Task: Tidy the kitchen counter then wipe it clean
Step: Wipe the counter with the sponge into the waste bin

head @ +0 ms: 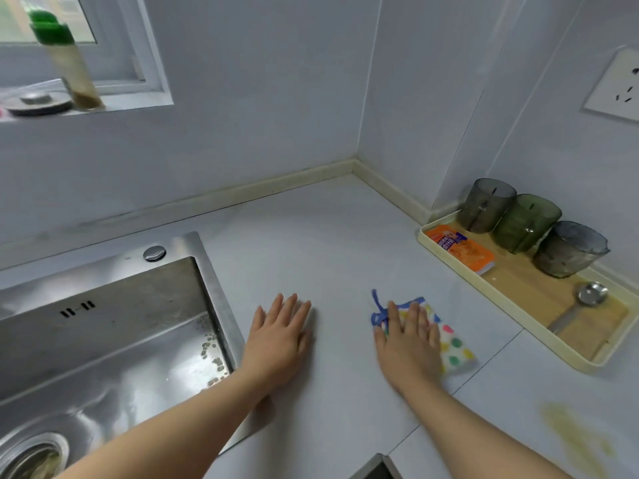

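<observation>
My right hand (pixel 409 340) lies flat, fingers spread, pressing a folded white cloth with coloured dots and a blue loop (pixel 453 347) onto the pale grey counter (pixel 328 257). My left hand (pixel 280 337) rests palm down on the bare counter, just right of the sink rim, holding nothing. A yellowish smear (pixel 574 433) marks the counter at the lower right.
A steel sink (pixel 103 340) fills the left. At the right wall stands a cream tray (pixel 449 267) with three dark cups (pixel 525 223), an orange packet (pixel 461 248) and a metal spoon (pixel 587 295). A green-capped bottle (pixel 65 60) and a drain lid (pixel 36 102) sit on the windowsill.
</observation>
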A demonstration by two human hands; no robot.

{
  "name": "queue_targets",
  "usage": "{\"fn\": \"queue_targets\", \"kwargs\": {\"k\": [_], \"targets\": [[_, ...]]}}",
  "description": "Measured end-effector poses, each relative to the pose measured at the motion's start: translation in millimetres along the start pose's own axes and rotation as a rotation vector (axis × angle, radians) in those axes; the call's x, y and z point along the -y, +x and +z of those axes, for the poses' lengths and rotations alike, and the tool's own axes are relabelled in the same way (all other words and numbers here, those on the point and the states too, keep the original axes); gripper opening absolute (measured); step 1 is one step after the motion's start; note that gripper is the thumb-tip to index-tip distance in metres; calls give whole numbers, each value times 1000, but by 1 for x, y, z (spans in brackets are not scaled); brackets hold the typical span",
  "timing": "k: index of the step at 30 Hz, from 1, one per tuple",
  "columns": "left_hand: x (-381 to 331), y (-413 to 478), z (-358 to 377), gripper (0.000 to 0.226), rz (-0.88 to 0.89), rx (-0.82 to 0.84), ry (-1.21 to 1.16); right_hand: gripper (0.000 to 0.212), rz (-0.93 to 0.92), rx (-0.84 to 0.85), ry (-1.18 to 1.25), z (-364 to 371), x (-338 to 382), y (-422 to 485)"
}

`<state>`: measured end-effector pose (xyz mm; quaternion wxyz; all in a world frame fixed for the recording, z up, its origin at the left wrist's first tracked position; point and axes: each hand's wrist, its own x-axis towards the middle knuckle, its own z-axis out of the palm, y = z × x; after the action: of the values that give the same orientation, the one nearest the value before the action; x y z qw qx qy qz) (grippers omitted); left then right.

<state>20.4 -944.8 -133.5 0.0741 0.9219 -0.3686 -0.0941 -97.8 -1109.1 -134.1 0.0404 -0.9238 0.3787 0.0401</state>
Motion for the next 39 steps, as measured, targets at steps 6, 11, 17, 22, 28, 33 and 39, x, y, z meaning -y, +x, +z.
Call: {"fn": "queue_targets", "kwargs": {"k": [6, 11, 17, 22, 28, 33, 39], "targets": [[7, 0, 1, 102, 63, 86, 41, 86, -443, 97, 46, 0, 41, -36], [10, -1, 1, 101, 90, 86, 68, 59, 47, 31, 37, -3, -9, -29], [9, -2, -1, 80, 119, 143, 106, 73, -344, -39, 39, 9, 39, -68], [-13, -15, -2, 98, 246, 174, 128, 76, 79, -47, 95, 4, -44, -62], [-73, -36, 14, 91, 319, 226, 136, 77, -166, -35, 134, 8, -22, -100], [-103, -47, 23, 78, 319, 187, 141, 98, -19, -32, 205, 9, -85, -131], [-153, -70, 37, 52, 348, 245, 52, 77, -1, -1, 213, 2, -68, -153]]}}
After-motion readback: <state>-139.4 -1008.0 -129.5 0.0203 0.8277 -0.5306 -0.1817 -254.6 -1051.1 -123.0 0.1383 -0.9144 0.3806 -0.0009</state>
